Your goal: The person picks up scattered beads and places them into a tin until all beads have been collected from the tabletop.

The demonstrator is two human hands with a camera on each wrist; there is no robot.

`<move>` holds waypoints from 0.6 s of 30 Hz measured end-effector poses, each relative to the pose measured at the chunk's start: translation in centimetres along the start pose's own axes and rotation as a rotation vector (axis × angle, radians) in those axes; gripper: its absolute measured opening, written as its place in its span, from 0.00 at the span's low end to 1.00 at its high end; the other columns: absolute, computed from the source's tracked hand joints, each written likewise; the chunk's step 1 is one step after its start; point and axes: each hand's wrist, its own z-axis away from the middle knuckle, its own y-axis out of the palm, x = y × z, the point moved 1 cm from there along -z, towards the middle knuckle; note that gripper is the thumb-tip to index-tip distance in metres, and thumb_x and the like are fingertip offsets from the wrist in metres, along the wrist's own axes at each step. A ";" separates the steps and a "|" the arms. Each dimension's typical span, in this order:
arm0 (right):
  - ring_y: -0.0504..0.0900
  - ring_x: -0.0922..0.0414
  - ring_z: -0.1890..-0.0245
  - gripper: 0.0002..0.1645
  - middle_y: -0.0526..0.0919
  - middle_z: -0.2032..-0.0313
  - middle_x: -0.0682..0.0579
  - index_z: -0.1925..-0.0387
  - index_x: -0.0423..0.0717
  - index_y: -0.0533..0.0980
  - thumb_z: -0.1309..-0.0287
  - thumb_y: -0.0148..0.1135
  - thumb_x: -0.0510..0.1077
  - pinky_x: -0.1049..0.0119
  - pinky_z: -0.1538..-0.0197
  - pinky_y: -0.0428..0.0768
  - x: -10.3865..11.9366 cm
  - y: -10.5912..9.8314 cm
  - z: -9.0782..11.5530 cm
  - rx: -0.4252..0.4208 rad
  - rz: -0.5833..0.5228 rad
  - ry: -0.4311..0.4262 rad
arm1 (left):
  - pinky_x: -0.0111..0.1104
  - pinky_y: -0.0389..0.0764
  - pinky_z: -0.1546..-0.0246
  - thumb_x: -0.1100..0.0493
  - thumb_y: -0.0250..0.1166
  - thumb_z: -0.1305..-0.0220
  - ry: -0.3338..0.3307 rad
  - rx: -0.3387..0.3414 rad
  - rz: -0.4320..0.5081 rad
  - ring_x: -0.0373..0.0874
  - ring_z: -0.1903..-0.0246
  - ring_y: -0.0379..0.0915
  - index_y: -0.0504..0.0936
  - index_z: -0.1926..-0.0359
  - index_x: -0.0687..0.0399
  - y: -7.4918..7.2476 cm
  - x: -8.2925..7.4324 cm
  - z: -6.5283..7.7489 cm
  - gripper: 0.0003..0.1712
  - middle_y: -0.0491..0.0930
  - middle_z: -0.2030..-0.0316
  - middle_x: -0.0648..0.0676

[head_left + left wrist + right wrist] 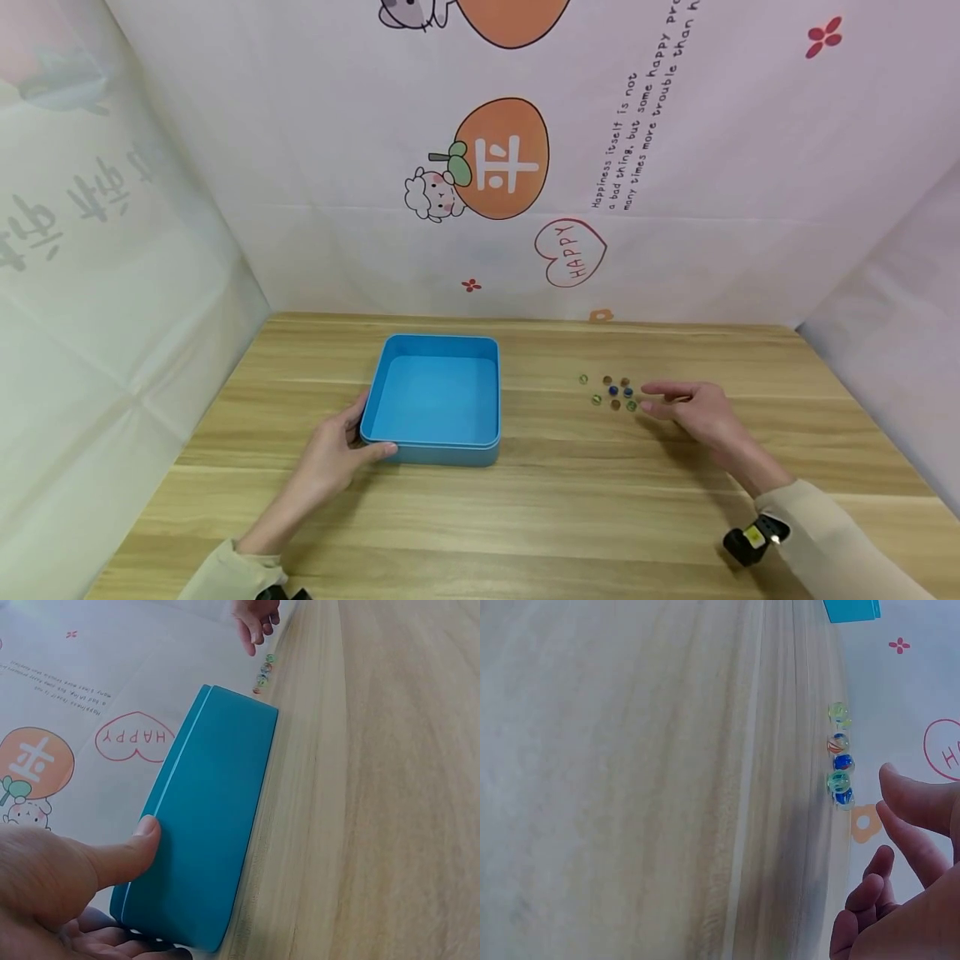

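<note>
The step in hand seems to be a pinch at the glass marbles (613,390), which lie loosely grouped on the counter (555,517) right of the frame's centre. Done well, it would take one marble at a time: the index finger and thumb lowered to either side, meeting at its middle and squeezing lightly, since smooth round glass could skid or roll off. The marbles at the group's right edge look the easiest to reach; going in from that side should avoid nudging the others. A steady hold on the blue box (450,455), left of centre in the head view, would help too.

The right hand (701,408) comes in from the lower right, its back upward. Its thumb and index finger point left with a gap between them, just beside the marbles and holding nothing; the right wrist view shows the other fingers bent in toward the palm. The left hand (333,454) reaches up from the lower left and grips the box at its near left corner, thumb laid on the near wall, the other fingers round the left side, partly hidden.
</note>
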 end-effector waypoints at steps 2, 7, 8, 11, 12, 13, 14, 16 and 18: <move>0.69 0.36 0.34 0.32 0.74 0.33 0.30 0.34 0.37 0.80 0.32 0.73 0.52 0.40 0.37 0.72 -0.1 0.0 0.0 0.003 0.001 -0.001 | 0.49 0.80 0.38 0.64 0.77 0.36 0.000 -0.003 0.005 0.65 0.32 0.70 0.55 0.20 0.72 0.1 0.1 0.0 0.53 0.64 0.27 0.74; 0.71 0.35 0.35 0.32 0.77 0.36 0.32 0.36 0.37 0.80 0.33 0.74 0.52 0.40 0.37 0.73 -0.3 0.1 0.0 0.003 -0.004 -0.008 | 0.47 0.81 0.39 0.65 0.77 0.36 0.003 -0.017 0.013 0.65 0.33 0.71 0.55 0.20 0.72 0.4 0.3 -0.2 0.53 0.65 0.28 0.74; 0.72 0.35 0.36 0.32 0.78 0.37 0.32 0.36 0.37 0.81 0.33 0.74 0.52 0.41 0.38 0.73 -0.3 0.1 0.0 0.001 -0.003 -0.006 | 0.47 0.81 0.39 0.65 0.77 0.36 0.001 -0.019 0.015 0.65 0.33 0.71 0.55 0.20 0.71 0.4 0.3 -0.2 0.53 0.65 0.28 0.74; 0.70 0.34 0.33 0.32 0.77 0.35 0.32 0.36 0.38 0.81 0.33 0.74 0.52 0.39 0.36 0.72 -0.3 0.1 -0.1 0.009 0.003 0.002 | 0.46 0.81 0.39 0.65 0.77 0.36 -0.013 -0.020 0.024 0.64 0.32 0.70 0.54 0.20 0.71 0.6 0.4 -0.3 0.53 0.64 0.27 0.73; 0.69 0.33 0.32 0.32 0.77 0.35 0.32 0.36 0.38 0.81 0.33 0.74 0.52 0.37 0.35 0.71 -0.3 0.2 -0.1 0.013 0.004 0.002 | 0.45 0.80 0.39 0.65 0.77 0.36 -0.020 -0.019 0.030 0.64 0.32 0.70 0.54 0.19 0.70 0.6 0.3 -0.3 0.53 0.63 0.26 0.73; 0.67 0.32 0.31 0.32 0.76 0.34 0.32 0.35 0.38 0.81 0.33 0.74 0.52 0.35 0.33 0.70 -0.4 0.2 -0.2 0.017 0.006 0.003 | 0.45 0.80 0.39 0.65 0.77 0.36 -0.024 -0.018 0.037 0.64 0.32 0.70 0.54 0.19 0.70 0.6 0.4 -0.3 0.53 0.62 0.26 0.73; 0.66 0.31 0.30 0.32 0.75 0.33 0.31 0.35 0.38 0.80 0.33 0.74 0.52 0.33 0.32 0.68 -0.3 0.3 -0.2 0.022 0.006 0.004 | 0.45 0.80 0.38 0.65 0.77 0.35 -0.028 -0.016 0.046 0.64 0.32 0.69 0.53 0.19 0.70 0.7 0.3 -0.3 0.53 0.62 0.25 0.72; 0.63 0.30 0.28 0.32 0.73 0.31 0.31 0.35 0.37 0.80 0.32 0.73 0.52 0.31 0.30 0.65 -0.3 0.4 -0.2 0.031 0.002 0.003 | 0.45 0.79 0.37 0.65 0.76 0.35 -0.035 -0.018 0.064 0.63 0.31 0.68 0.53 0.19 0.70 0.8 0.3 -0.2 0.54 0.60 0.25 0.72; 0.63 0.29 0.28 0.31 0.73 0.31 0.32 0.35 0.37 0.80 0.32 0.73 0.51 0.30 0.30 0.64 -0.3 0.5 -0.3 0.033 0.000 0.001 | 0.45 0.78 0.37 0.66 0.76 0.35 -0.037 -0.021 0.074 0.63 0.30 0.67 0.53 0.19 0.69 0.8 0.2 -0.1 0.54 0.60 0.24 0.71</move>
